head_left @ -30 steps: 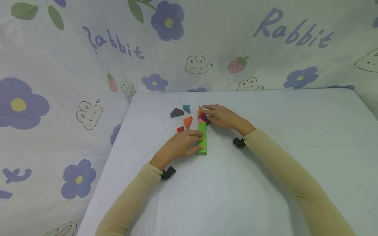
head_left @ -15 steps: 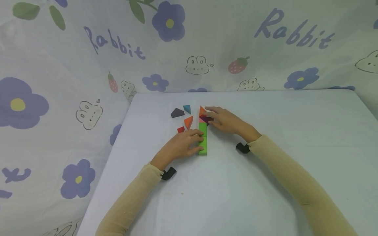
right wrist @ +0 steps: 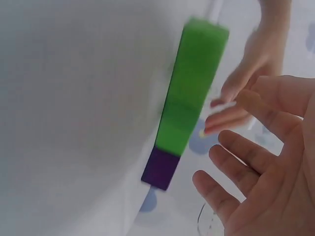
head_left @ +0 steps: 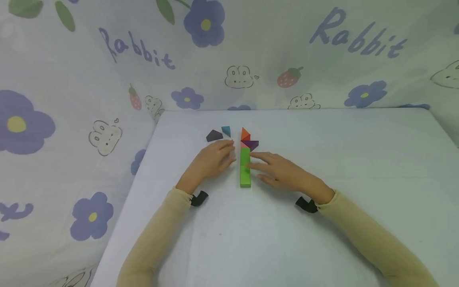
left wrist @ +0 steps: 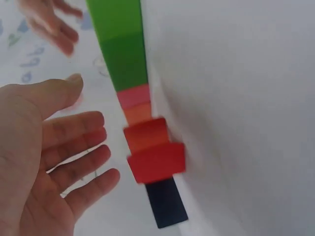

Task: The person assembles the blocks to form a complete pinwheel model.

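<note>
Two green blocks [head_left: 245, 175] lie end to end in a column on the table. Beyond their far end sit a small pink piece [head_left: 244, 145], a purple piece [head_left: 252, 144] pointing right and an orange triangle [head_left: 244, 132]. My left hand [head_left: 207, 162] hovers left of the column with its fingers loosely spread and nothing in them. Loose red pieces [left wrist: 156, 163] beside that hand show in the left wrist view, while the hand covers them in the head view. My right hand [head_left: 285, 172], fingers extended, has its fingertips right at the right side of the green blocks.
A dark grey five-sided piece [head_left: 214, 136] and a blue triangle [head_left: 226, 130] lie beyond the left hand. Behind the white table [head_left: 344, 151] hangs a patterned cloth [head_left: 265, 48]. A black fitting [head_left: 306, 205] is at the right wrist.
My right hand has come away from the purple piece and moved nearer, beside the green blocks. My left hand has let go of the green blocks and shifted left and farther back over the loose pieces.
</note>
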A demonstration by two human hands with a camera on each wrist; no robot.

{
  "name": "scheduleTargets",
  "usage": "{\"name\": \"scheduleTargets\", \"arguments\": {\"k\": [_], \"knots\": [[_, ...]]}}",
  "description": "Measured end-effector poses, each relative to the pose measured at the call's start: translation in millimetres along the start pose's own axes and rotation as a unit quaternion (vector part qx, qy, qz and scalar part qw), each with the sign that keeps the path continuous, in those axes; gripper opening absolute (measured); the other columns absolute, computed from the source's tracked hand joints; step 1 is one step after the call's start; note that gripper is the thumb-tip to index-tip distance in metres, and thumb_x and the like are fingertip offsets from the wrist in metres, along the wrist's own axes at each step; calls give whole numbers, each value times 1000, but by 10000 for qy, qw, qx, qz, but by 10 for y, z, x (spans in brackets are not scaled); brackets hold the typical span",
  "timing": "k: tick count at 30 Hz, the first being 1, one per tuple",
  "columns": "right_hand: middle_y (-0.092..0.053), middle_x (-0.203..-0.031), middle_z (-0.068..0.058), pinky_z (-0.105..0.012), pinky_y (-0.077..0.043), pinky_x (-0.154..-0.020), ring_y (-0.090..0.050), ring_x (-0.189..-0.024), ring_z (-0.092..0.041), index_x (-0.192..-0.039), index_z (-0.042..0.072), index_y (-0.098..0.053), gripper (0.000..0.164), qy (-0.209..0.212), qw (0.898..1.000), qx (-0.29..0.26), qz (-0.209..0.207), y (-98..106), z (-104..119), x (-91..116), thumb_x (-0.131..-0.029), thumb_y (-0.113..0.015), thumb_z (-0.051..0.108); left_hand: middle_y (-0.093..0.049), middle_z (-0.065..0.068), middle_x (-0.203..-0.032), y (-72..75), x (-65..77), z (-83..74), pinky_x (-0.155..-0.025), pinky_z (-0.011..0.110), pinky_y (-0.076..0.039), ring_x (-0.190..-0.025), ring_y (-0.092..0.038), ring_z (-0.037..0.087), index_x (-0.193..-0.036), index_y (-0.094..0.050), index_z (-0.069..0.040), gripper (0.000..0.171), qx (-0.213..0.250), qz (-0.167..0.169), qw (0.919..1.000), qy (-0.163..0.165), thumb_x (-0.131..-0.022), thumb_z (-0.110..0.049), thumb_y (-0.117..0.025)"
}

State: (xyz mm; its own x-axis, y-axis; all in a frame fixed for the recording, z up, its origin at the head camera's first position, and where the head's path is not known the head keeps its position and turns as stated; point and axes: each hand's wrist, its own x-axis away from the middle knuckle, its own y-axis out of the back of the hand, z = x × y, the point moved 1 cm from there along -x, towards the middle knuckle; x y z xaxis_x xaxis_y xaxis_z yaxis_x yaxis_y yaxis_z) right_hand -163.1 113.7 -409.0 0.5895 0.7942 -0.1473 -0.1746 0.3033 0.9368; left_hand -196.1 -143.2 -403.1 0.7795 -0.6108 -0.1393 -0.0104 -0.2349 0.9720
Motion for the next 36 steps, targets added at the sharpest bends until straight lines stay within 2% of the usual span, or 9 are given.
{"name": "scheduleTargets", "arguments": {"k": [3,6,11,17,23,26,29,32,36], "knots": [[-40,-154,-10,-51,-44,-107,-43,-138,-29,-141,24,-53,45,364,9993,-35,-21,-64,112,-4,-97,-61,21,-56,11,-141,-13,-2,117,-112,41,-41,-130,-53,27,-128,-64,-3,43,-28,-14,9999,142,-96,-32,-63],[-39,-154,-9,-50,-45,-107,-44,-138,-29,-140,24,-54,46,475,9989,49,-38,-95,154,-10,-95,-63,19,-54,11,-143,-30,-2,162,-112,44,-41,-132,-52,29,-135,-58,-4,50,9,146,9995,291,-96,-36,-62],[-39,-154,-9,-50,-42,-109,-44,-138,-30,-141,24,-54,46,369,9993,105,45,-152,138,-19,-96,-63,20,-52,10,-146,-39,-14,163,-113,44,-39,-134,-50,29,-143,-51,-8,56,72,458,9977,498,-97,-38,-60],[-40,-153,-8,-50,-41,-110,-43,-138,-30,-142,25,-53,47,177,9995,167,210,-199,133,-29,-96,-62,22,-53,7,-145,42,-7,234,-109,45,-44,-129,-55,30,-136,-59,-8,48,-14,745,9953,621,-99,-38,-56],[-41,-153,-8,-49,-42,-110,-43,-138,-29,-142,25,-54,45,91,9990,279,349,-204,155,-56,-97,-61,24,-56,9,-142,179,64,408,-113,47,-39,-134,-50,31,-130,-64,-8,41,48,1066,9875,1160,-100,-36,-54],[-42,-152,-7,-48,-42,-110,-44,-137,-28,-141,26,-54,45,83,9986,376,359,-207,162,-81,-97,-61,25,-60,11,-138,224,104,493,-112,48,-40,-132,-51,32,-125,-68,-7,39,146,998,9850,1398,-100,-35,-55],[-44,-151,-7,-47,-42,-110,-45,-137,-28,-140,27,-55,44,49,9985,418,336,-203,168,-96,-96,-62,25,-63,12,-131,249,129,550,-109,48,-43,-127,-56,33,-115,-73,-5,36,291,844,9847,1495,-99,-33,-57],[-45,-150,-7,-47,-43,-109,-45,-136,-28,-139,26,-56,44,23,9987,411,305,-200,176,-106,-96,-63,25,-64,13,-129,254,137,582,-108,48,-44,-124,-57,33,-109,-75,-4,35,356,761,9858,1455,-99,-33,-58],[-45,-149,-7,-47,-45,-107,-46,-135,-28,-139,26,-57,44,36,9986,457,260,-200,188,-115,-95,-64,26,-64,13,-128,247,122,594,-110,46,-42,-125,-56,32,-113,-73,-4,35,221,532,9904,1260,-98,-32,-59]]}}
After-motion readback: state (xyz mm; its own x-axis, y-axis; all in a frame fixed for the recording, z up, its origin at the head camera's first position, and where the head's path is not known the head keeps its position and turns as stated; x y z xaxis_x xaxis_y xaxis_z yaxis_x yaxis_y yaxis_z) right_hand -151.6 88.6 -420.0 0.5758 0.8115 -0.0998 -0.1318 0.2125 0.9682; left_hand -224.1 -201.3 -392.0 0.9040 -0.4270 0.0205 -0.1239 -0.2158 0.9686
